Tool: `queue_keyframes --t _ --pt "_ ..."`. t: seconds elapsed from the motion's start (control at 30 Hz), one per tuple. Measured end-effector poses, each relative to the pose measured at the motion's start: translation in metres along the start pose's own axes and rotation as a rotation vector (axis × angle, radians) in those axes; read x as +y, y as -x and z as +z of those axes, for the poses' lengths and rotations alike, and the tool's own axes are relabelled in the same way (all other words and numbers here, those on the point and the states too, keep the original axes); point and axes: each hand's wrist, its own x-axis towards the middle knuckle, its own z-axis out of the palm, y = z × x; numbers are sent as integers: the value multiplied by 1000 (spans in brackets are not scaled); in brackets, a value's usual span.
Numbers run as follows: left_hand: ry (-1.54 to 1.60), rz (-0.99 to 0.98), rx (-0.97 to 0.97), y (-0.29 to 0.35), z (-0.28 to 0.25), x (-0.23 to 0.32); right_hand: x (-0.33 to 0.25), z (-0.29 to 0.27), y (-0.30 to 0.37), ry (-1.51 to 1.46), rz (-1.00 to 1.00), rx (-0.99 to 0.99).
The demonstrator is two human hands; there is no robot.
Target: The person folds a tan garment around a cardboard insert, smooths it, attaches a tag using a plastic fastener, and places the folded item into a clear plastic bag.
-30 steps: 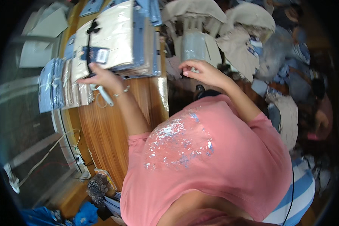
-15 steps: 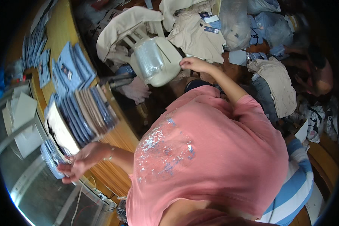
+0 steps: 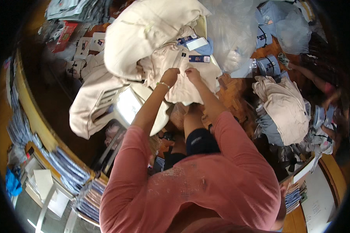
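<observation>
A beige shirt [image 3: 200, 83] lies spread out in front of me, its collar end away from me. Over its middle my left hand [image 3: 170, 76] is closed, fingertips at the cloth near the front opening. Close beside it, a small gap to the right, my right hand [image 3: 193, 75] pinches at the same shirt. The fingertips partly hide what they grip. Just beyond my hands, a dark blue tag [image 3: 199, 58] and a white card [image 3: 196, 44] rest on the shirt. To the left stands a white plastic chair [image 3: 159, 118] with a shiny clear-wrapped packet [image 3: 128, 105] on its seat.
A large heap of beige cloth [image 3: 147, 33] rises beyond the chair. Clear plastic bags [image 3: 237, 31] stand to the right, near a pile of beige and grey garments [image 3: 286, 105]. Folded, packed shirts [image 3: 68, 165] line the counter at left. Another person's arm [image 3: 313, 77] reaches in at far right.
My left hand has left the packed shirts on the counter and come to the beige shirt. My right hand has moved from the chair's edge onto it too. The view has swung toward the shirt.
</observation>
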Motion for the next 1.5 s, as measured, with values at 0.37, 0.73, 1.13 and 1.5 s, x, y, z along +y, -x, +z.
queue_keyframes --t 0.37,0.73,1.13,1.5 --pt "-444 -146 218 -83 44 -52 25 55 -69 120 18 117" --pt "23 -102 101 -24 7 -27 7 47 -57 292 156 256" --pt "74 292 435 166 -105 82 -172 -46 153 -489 -337 -221" --pt "419 319 915 451 -231 181 -389 -44 364 -469 -962 -104"
